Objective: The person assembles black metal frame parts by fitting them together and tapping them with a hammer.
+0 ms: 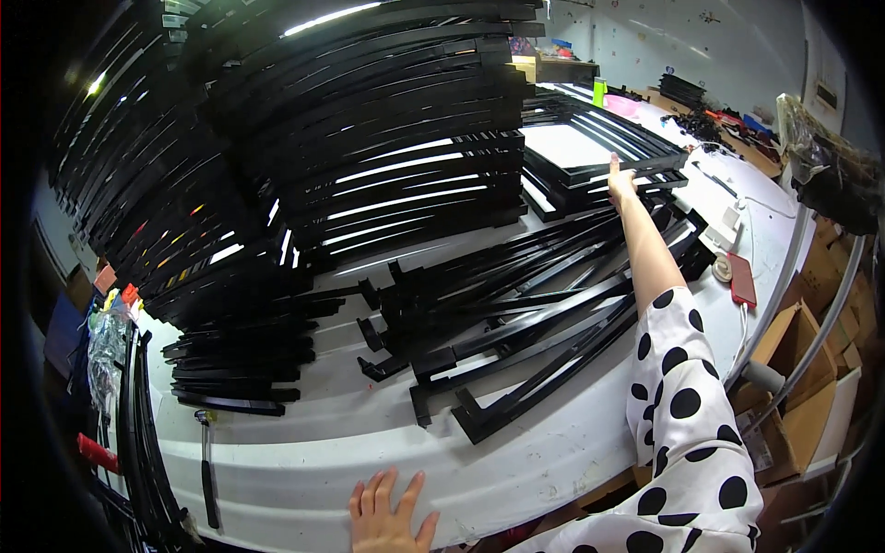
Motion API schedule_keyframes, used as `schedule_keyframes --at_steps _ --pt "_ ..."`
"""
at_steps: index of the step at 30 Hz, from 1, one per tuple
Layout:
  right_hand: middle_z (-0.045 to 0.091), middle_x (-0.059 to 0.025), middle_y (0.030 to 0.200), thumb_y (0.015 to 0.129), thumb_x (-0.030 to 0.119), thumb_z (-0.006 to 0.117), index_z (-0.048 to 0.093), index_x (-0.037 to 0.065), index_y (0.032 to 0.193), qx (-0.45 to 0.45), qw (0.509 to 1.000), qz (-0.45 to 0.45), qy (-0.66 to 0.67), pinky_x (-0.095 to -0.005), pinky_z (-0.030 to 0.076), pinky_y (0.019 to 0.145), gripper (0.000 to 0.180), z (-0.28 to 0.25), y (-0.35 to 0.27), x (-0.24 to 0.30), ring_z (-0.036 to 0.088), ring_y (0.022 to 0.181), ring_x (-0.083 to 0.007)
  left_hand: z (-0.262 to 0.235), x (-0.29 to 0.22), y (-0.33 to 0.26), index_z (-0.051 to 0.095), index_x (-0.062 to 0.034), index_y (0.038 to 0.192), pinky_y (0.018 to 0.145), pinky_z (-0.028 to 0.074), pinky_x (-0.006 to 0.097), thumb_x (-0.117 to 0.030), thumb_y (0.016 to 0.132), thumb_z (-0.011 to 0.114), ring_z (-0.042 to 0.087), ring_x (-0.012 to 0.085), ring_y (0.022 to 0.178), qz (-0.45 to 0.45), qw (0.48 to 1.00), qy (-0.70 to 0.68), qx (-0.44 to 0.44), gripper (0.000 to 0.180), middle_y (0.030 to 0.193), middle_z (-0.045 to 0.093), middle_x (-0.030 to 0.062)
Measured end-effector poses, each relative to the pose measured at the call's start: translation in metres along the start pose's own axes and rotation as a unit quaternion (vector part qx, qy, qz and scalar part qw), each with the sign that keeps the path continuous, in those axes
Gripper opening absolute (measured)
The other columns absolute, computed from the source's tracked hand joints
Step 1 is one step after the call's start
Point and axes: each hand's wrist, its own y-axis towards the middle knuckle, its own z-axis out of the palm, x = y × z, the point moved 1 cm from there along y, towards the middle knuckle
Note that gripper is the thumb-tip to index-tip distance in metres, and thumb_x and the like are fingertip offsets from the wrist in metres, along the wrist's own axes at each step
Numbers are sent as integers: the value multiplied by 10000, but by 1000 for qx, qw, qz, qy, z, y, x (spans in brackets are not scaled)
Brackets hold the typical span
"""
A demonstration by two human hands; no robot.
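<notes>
My left hand lies near the front edge of the white table, its fingers spread and nothing in them. Stretched out to the far right, my right hand is at the near side of a stack of black rectangular frames. Its thumb points up and the other fingers close over a black frame edge, partly hidden. Below that arm, loose black L-ended frame strips lie in a fanned heap across the middle of the table.
Tall piles of black strips fill the left and back. A hammer lies at front left. On the right are a red phone, a white charger and a cable. Cardboard boxes stand beyond a curved metal tube.
</notes>
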Motion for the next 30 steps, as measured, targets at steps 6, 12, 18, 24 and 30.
schedule_keyframes --at_steps 6,12,18,24,30 --pt "346 -345 1340 863 665 346 364 -53 1313 -77 997 -12 9 -471 366 1010 848 0 -30 -17 423 1218 -439 -13 -5 -3 509 -133 1267 1052 240 494 -317 766 635 352 345 1215 5 1000 1 -8 549 1284 405 175" --pt "429 -308 1211 813 331 595 374 -24 1286 -59 993 -106 -7 -464 419 933 631 7 -122 -43 511 1059 -435 -7 -7 3 479 -122 1295 1053 235 509 -276 778 615 335 371 1234 23 1000 9 -16 556 1325 369 186" --pt "493 -218 1046 841 118 541 419 34 1295 396 863 -313 23 -439 450 855 477 -57 -383 -28 529 960 -355 -9 -14 -3 457 -99 1318 1048 243 491 -253 807 581 344 384 1233 -3 1000 16 -8 549 1332 380 191" --pt "500 -166 1091 818 195 636 403 79 1335 420 713 -562 -4 -425 393 907 578 -103 -501 -92 485 1041 -322 5 -7 -3 470 -91 1309 1026 279 483 -239 843 547 372 368 1220 34 998 37 -49 494 1310 406 196" --pt "544 -154 1010 871 195 578 541 36 1182 314 838 -446 22 -372 420 899 351 -101 -502 -118 500 1014 -313 8 -11 -7 477 -93 1305 1025 288 469 -229 862 539 399 361 1207 32 996 38 -67 468 1315 422 179"
